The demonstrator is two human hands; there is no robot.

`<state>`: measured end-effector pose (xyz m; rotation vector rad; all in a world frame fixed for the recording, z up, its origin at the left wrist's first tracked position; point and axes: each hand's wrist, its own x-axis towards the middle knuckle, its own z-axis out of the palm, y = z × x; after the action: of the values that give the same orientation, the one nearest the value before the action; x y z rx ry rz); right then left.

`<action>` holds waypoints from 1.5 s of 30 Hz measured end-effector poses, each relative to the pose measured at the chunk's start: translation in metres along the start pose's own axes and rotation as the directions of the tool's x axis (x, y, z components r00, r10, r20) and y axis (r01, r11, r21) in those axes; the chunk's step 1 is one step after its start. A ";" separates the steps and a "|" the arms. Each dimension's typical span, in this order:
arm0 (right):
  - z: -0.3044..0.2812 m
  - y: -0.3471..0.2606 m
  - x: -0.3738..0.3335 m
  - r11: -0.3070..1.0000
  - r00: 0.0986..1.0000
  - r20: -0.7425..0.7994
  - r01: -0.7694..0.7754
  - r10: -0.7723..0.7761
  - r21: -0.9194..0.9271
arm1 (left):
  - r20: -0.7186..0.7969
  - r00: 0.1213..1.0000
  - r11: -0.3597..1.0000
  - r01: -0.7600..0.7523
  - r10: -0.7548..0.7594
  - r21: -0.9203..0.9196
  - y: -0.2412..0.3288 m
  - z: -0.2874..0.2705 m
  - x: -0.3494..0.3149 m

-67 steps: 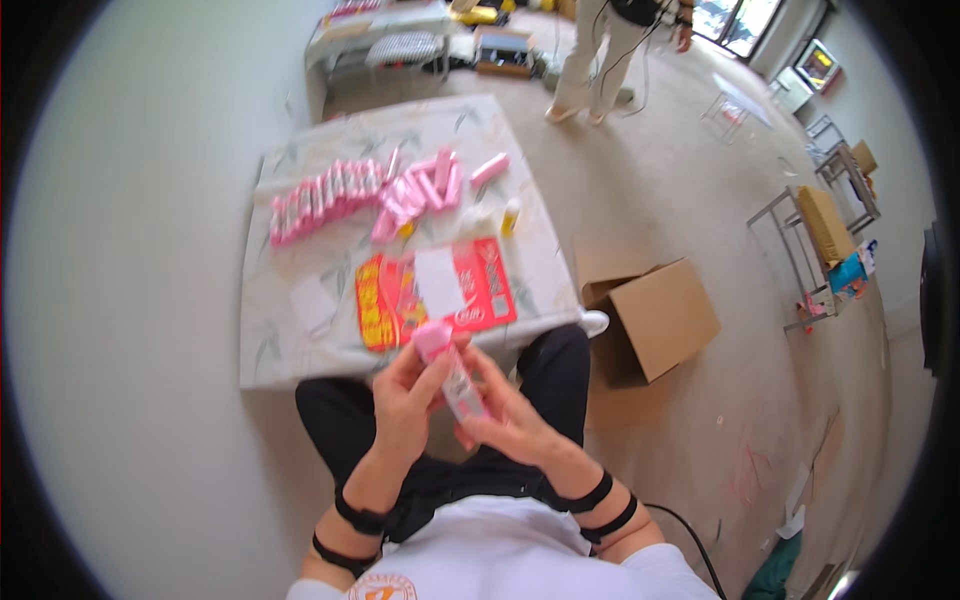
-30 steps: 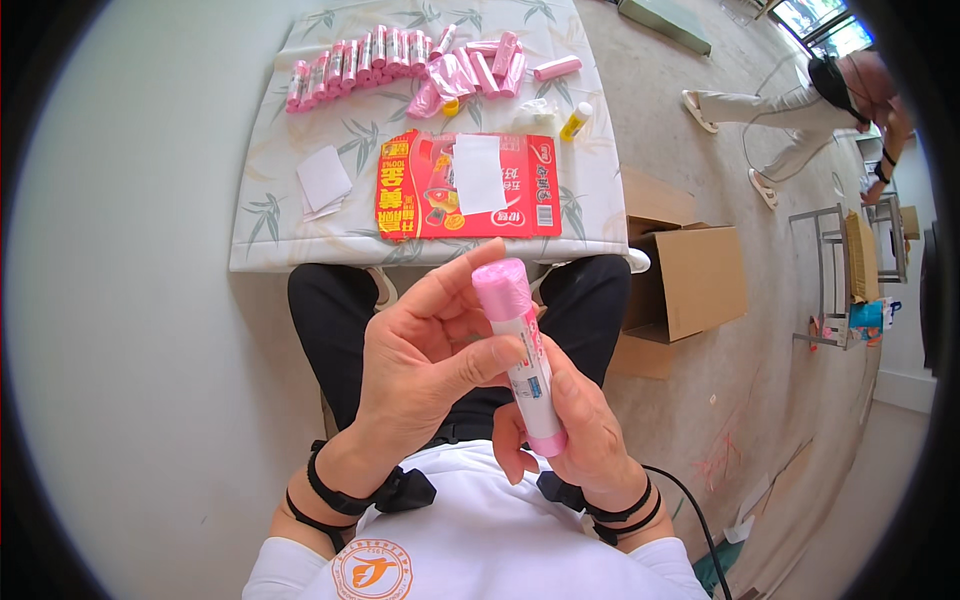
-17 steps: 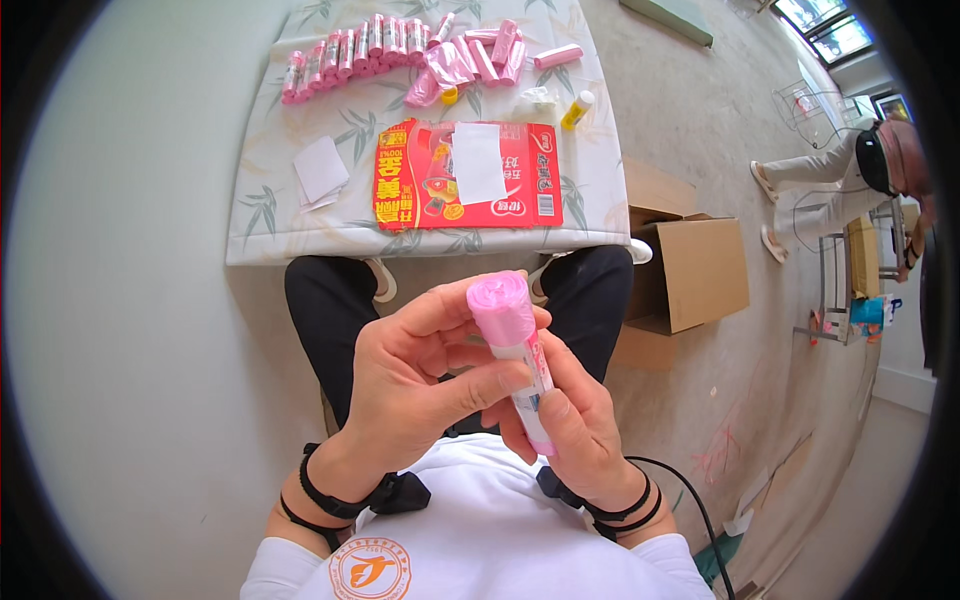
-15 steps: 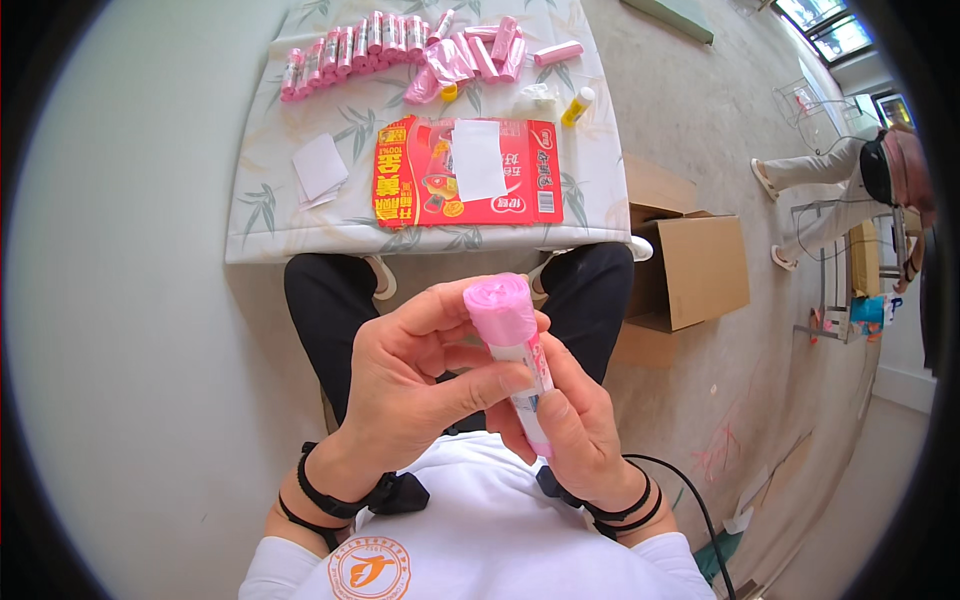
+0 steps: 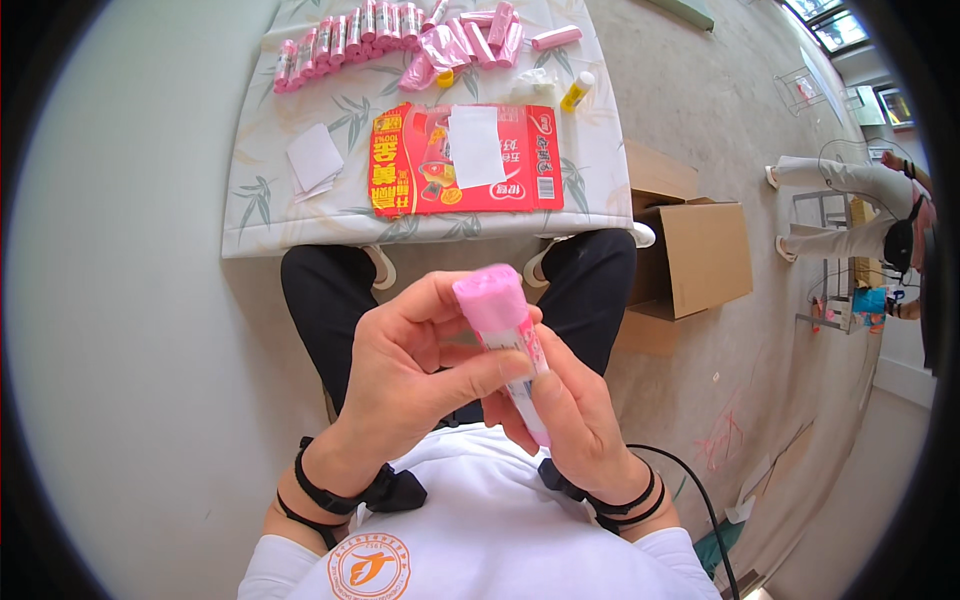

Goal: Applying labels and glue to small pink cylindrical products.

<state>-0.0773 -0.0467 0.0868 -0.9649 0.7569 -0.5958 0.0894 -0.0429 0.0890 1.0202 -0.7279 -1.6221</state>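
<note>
On the cloth-covered table (image 5: pixel 280 225), white paper slips (image 5: pixel 315 160) were overlapped at far left, near stacked, labelled pink rolls (image 5: pixel 353 32). Closer in, the left hand (image 5: pixel 405 370) was curled around the upper part of 1 pink roll (image 5: pixel 515 335), its thumb set on the white label (image 5: pixel 500 343). Farther back, a red cardboard sheet (image 5: pixel 525 170) was topped by 1 white slip (image 5: pixel 478 148). The roll was held tilted over the gap between the knees (image 5: pixel 335 290), off the table, its lower part pinched narrowly by the right hand (image 5: pixel 575 410). The label, it was judged, could be creased or skewed by uneven pressure from the 2 thumbs; the roll could be dropped floorward if both grips were loosened together. Rubbing could also cause the thin film at its end to be unwound. To the right were seen a yellow tube (image 5: pixel 577 92), liable to be lost over the nearby table edge if bumped, an open carton (image 5: pixel 710 255) and another person (image 5: pixel 850 180).
</note>
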 end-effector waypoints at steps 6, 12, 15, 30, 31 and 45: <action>0.001 0.006 0.012 0.996 0.998 0.012 -0.067 0.066 0.057 | -0.150 0.988 0.999 -0.030 0.035 0.035 -0.010 -0.001 0.006; 0.001 0.004 0.011 0.924 0.974 0.064 -0.226 0.217 0.309 | -0.202 0.978 0.998 0.052 -0.047 0.020 -0.016 -0.005 0.013; 0.003 0.006 0.012 0.899 0.970 0.089 -0.243 0.227 0.365 | -0.208 0.975 0.996 0.083 -0.077 0.023 -0.015 -0.007 0.015; -0.012 0.019 0.025 0.967 0.982 -0.186 0.079 -0.033 0.241 | -0.343 0.939 0.972 -0.105 0.028 -0.209 -0.043 -0.035 0.016; -0.010 0.019 0.028 0.965 0.980 -0.193 0.095 -0.047 0.246 | -0.303 0.952 0.970 -0.114 0.045 -0.213 -0.042 -0.036 0.014; -0.005 0.008 0.054 0.977 0.971 -0.203 0.158 -0.127 0.145 | -0.174 0.973 0.969 -0.181 0.151 -0.170 -0.030 -0.055 0.016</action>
<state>-0.0481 -0.0856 0.0620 -0.8251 0.8015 -0.8729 0.1236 -0.0483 0.0339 0.9180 -0.5292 -1.4161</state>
